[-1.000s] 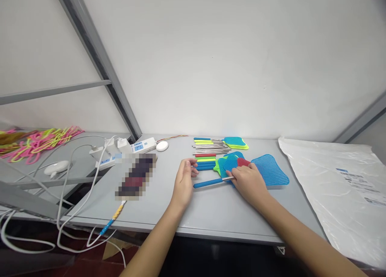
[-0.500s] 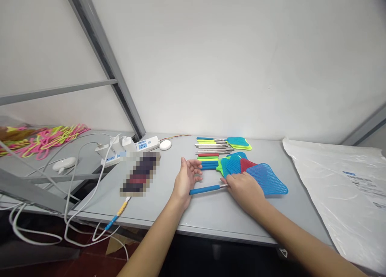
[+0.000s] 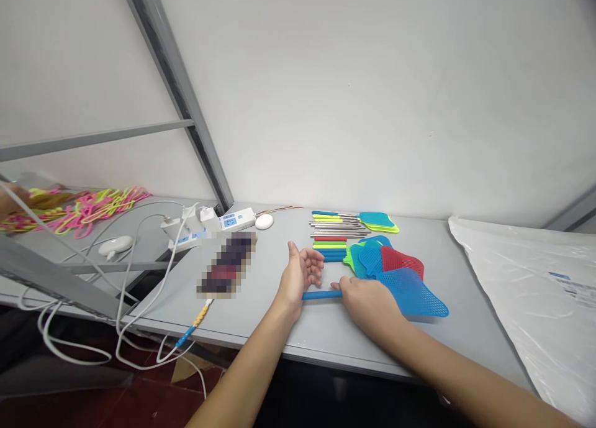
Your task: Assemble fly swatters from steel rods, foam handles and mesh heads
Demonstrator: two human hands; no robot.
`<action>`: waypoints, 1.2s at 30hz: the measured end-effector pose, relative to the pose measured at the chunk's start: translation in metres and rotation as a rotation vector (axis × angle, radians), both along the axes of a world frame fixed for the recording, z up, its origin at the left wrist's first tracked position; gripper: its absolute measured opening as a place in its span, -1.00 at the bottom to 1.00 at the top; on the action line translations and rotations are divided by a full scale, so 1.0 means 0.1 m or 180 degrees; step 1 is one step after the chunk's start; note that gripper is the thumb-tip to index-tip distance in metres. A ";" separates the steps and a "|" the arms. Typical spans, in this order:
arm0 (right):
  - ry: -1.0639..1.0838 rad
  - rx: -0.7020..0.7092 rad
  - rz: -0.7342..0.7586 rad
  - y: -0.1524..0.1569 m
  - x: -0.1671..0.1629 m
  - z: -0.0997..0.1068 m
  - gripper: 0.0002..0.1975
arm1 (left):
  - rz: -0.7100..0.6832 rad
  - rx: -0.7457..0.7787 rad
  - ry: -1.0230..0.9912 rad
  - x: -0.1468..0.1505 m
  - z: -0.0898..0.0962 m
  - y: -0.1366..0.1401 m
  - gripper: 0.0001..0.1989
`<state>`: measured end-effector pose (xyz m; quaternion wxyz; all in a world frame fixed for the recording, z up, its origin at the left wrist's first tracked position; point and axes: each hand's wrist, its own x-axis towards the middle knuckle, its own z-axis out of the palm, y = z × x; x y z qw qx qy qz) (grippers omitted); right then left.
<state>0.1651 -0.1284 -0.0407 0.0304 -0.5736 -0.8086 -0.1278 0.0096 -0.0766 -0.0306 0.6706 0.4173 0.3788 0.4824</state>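
My right hand [image 3: 370, 300] is closed round a fly swatter, where the blue handle meets the swatter's head. Its blue mesh head [image 3: 414, 294] sticks out to the right of my fingers, and its blue handle [image 3: 321, 295] points left. The handle's end meets the heel of my left palm. My left hand [image 3: 295, 283] is open, thumb up and fingers loosely curved, wrapped round nothing. Just beyond lie more fly swatters with blue, green and red heads [image 3: 403, 262] and short coloured handles [image 3: 329, 252]. Several metal rods [image 3: 339, 228] lie behind them.
At the back sit swatters with blue and yellow heads [image 3: 378, 220]. A white plastic bag [image 3: 526, 291] covers the right side. To the left are a blurred-out object [image 3: 228, 263], power strips [image 3: 239, 218], white cables and pink-yellow cords [image 3: 109, 207]. A person's hand [image 3: 12, 199] shows at far left.
My right hand has moved closer to my left, and the metal shaft seen between handle and fingers no longer shows. The red swatter head is more exposed. The view has shifted slightly.
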 end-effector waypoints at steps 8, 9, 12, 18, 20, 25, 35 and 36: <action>0.0047 -0.0276 -0.0060 0.03 -0.06 0.16 -0.69 | -0.0017 -0.0129 -0.0238 -0.02 -0.03 0.03 -0.26; 0.0022 -0.0277 -0.0047 0.03 -0.06 0.16 -0.71 | 0.0018 -0.0161 -0.0269 -0.03 -0.03 0.03 -0.27; -0.0011 -0.0217 -0.0009 0.02 -0.05 0.15 -0.83 | 0.0050 -0.0356 -0.0528 -0.07 -0.01 0.05 -0.29; 0.0248 0.0304 0.0327 0.02 0.10 0.05 -0.75 | 0.0107 -0.0749 -0.0993 -0.22 0.00 0.13 -0.45; 0.0226 0.0555 0.0406 0.03 0.18 0.04 -0.75 | 0.0161 -0.0549 -0.0793 -0.23 -0.01 0.13 -0.54; 0.0033 0.0898 0.0537 0.03 0.36 0.11 -0.76 | -0.0002 0.0701 0.0882 -0.18 0.00 -0.03 -0.54; 0.0225 0.0709 0.0845 0.03 0.60 0.17 -0.72 | -0.0001 0.1440 0.2150 -0.18 -0.02 -0.14 -0.50; 0.0269 0.0632 0.0867 0.03 0.61 0.17 -0.72 | 0.0022 0.1451 0.2132 -0.18 -0.02 -0.14 -0.49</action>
